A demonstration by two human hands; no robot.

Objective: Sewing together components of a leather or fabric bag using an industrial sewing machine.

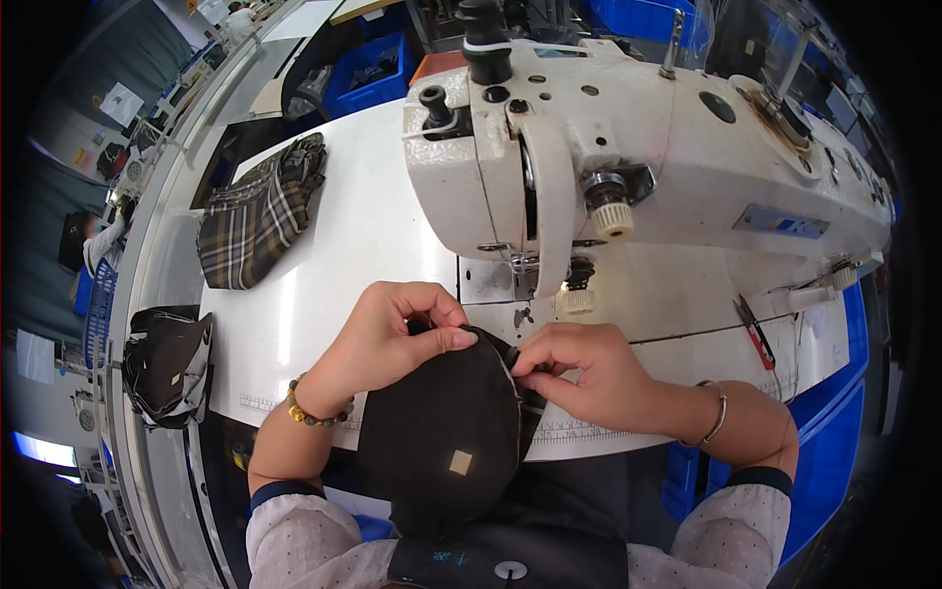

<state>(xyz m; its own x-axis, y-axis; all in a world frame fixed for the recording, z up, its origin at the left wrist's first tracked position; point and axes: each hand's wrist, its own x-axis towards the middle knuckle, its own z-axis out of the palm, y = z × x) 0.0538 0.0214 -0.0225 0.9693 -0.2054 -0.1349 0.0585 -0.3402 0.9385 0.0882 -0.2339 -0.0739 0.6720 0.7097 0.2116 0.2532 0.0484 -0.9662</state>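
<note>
My left hand (397,339) pinches the top edge of a dark brown fabric piece (422,422) between thumb and finger. This piece is rounded, has a raw seam edge along its right side, and carries a small tan square patch (460,462). My right hand (594,371) grips the fabric's edge a little to the right, fingertips pressed together. The cloth hangs over the table's front edge toward my lap. Just beyond my hands stands a white sewing machine (677,147), its needle and presser foot (526,270) apart from the fabric.
A plaid fabric piece (260,211) lies on the white table (373,196) at the far left. Dark sewn pieces (169,368) are stacked by the left edge. Red-handled thread snips (756,334) rest at the right. Blue bins (369,74) stand behind; another person sits far left.
</note>
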